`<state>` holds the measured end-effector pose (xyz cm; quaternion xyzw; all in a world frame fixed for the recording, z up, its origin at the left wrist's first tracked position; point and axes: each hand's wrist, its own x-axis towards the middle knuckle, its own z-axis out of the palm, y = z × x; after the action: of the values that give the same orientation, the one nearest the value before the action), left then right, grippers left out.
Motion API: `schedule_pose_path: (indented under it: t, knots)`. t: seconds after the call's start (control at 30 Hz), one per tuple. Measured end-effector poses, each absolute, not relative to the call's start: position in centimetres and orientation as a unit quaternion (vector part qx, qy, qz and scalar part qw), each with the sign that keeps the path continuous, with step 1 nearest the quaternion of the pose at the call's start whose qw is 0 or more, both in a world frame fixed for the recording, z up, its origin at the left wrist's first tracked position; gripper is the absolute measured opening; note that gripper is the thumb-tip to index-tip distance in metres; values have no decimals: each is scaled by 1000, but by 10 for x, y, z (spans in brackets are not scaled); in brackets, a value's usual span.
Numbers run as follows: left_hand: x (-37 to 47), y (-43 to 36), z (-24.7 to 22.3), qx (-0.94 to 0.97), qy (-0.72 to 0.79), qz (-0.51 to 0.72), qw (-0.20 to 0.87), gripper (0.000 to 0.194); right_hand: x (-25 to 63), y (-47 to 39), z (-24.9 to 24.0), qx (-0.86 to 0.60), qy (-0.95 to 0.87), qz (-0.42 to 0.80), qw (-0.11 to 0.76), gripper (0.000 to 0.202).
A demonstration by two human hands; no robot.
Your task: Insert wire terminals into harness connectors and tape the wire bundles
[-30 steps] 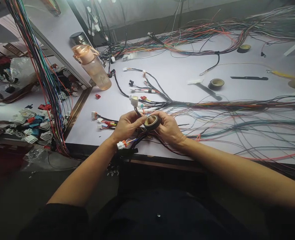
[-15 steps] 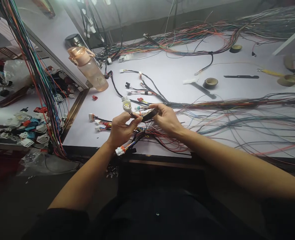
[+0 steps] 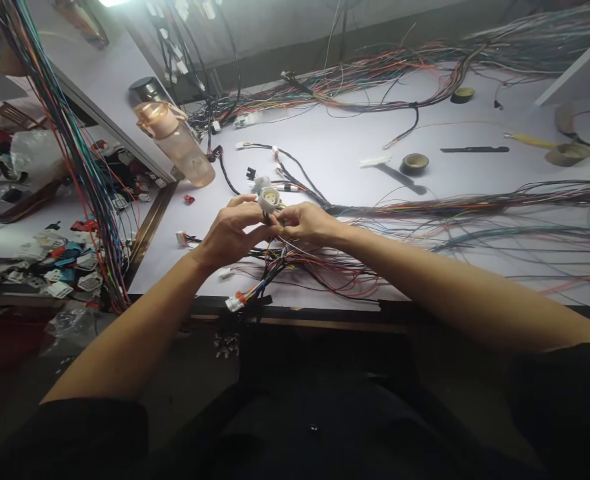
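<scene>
The left hand (image 3: 229, 233) pinches, between thumb and fingers, the dark wire lead (image 3: 267, 219) directly behind a round, off-white plastic connector (image 3: 269, 198); the connector stands just above these fingertips, its open face showing. The right hand (image 3: 307, 223) has closed in beside the left, its fingers bent inward at the same lead; whether they grip the lead itself or a tape end cannot be told. Change: half a second ago the right hand held a black, ring-shaped tape roll; that roll is now out of sight, possibly concealed by the fingers. This suggests that wrapping is in progress at the connector's neck, with the left hand as the fixed hold. Below both hands, loose multicoloured wires (image 3: 319, 268) lie on the white counter (image 3: 325, 150); a white-and-orange plastic connector (image 3: 235, 301) lies nearer the body.
</scene>
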<state>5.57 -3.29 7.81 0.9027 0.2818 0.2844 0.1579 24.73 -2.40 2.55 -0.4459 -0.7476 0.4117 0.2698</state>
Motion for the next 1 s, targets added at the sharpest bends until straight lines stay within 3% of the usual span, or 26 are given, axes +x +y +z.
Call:
schedule_pose_path:
  t: [0.17,0.3,0.4,0.57,0.7,0.87,1.0]
  knots:
    - [54,-29,81,900,280,302,142,9,262,-51,31,-388,-744,370,399,25]
    - [58,-25,82,911,271,287,120,13,254,-68,24,-364,-778,331,391,34]
    - [59,-23,81,925,256,254,122,15,248,-71,14,-415,-777,295,370,29]
    - [54,-24,80,871,348,257,233,22,248,-72,12,-403,-803,133,419,31]
    - [56,-26,77,818,381,284,325,25,242,-77,20,-382,-835,12,396,37]
    - [60,-32,72,779,403,322,356,24,227,-79,17,-370,-832,-6,414,18]
    - [58,-41,66,766,399,359,354,20,232,-84,8,-336,-805,62,486,22]
